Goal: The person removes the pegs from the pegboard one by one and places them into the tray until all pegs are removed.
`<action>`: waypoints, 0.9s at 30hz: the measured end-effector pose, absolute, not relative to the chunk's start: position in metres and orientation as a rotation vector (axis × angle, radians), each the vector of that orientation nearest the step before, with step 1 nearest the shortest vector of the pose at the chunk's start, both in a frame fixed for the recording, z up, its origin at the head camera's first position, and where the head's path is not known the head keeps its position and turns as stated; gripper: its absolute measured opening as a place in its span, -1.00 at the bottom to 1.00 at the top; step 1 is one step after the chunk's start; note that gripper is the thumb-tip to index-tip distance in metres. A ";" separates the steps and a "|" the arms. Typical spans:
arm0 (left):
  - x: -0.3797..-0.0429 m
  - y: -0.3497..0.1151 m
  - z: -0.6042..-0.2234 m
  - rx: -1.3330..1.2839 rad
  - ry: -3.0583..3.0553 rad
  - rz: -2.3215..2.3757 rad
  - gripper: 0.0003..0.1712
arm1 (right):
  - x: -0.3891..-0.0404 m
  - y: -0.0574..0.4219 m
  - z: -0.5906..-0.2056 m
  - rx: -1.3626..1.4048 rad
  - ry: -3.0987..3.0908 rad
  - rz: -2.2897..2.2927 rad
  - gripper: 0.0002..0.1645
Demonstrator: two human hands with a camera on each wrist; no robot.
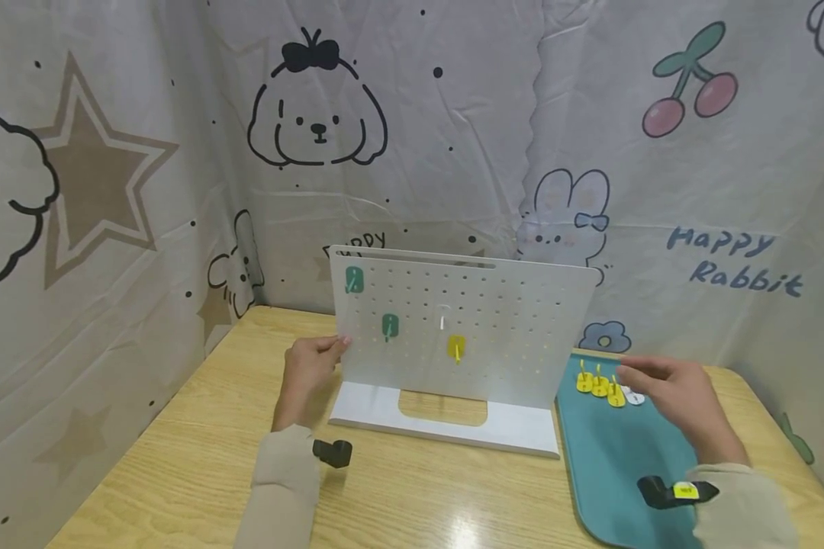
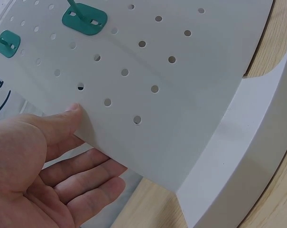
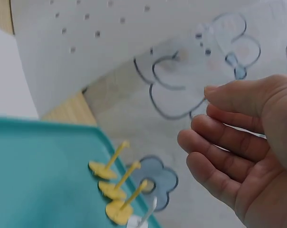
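A white pegboard [image 1: 412, 366] stands upright on its white base. My left hand [image 1: 310, 367] grips its left edge, with the thumb [image 2: 62, 121] on the front face and the other fingers at and behind the edge. Two green hooks, one upper [image 1: 354, 280] and one lower [image 1: 390, 325], a white hook [image 1: 442, 318] and a yellow hook [image 1: 456, 347] are mounted on the board. Over the far part of a teal tray [image 1: 618, 465] hovers my right hand [image 3: 243, 147], fingers loosely bent and nothing between them. Several yellow hooks [image 3: 113, 191] and a white hook [image 3: 141, 221] lie below it.
The wooden table [image 1: 199, 427] carries the board, with the tray close along its right side. Behind hangs a printed curtain [image 1: 453, 152] with cartoon animals, which also runs along the left and right sides of the table.
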State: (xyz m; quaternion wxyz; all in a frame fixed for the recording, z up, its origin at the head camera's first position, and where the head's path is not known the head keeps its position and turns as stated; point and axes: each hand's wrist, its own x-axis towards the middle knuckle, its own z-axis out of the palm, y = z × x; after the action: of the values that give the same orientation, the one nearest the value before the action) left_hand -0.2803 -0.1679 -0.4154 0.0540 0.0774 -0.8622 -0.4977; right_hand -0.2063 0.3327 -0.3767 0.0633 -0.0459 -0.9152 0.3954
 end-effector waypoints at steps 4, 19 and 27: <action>-0.281 -0.168 -0.417 0.232 -2.623 -1.509 -0.55 | -0.203 0.320 -0.370 -0.072 -2.735 1.204 -0.29; -0.280 -0.169 -0.416 0.222 -2.626 -1.507 -0.55 | -0.207 0.271 -0.356 0.219 -2.700 1.229 -0.54; -0.280 -0.170 -0.415 0.204 -2.629 -1.503 -0.53 | -0.217 0.245 -0.358 0.393 -2.661 1.318 -0.61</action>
State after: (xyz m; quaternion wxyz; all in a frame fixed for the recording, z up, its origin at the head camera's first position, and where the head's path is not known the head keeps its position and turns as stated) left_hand -0.2796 -0.1699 -0.4151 0.0530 0.0672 -0.8649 -0.4946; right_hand -0.2170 0.2448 -0.3577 0.0730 0.1309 -0.8861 0.4387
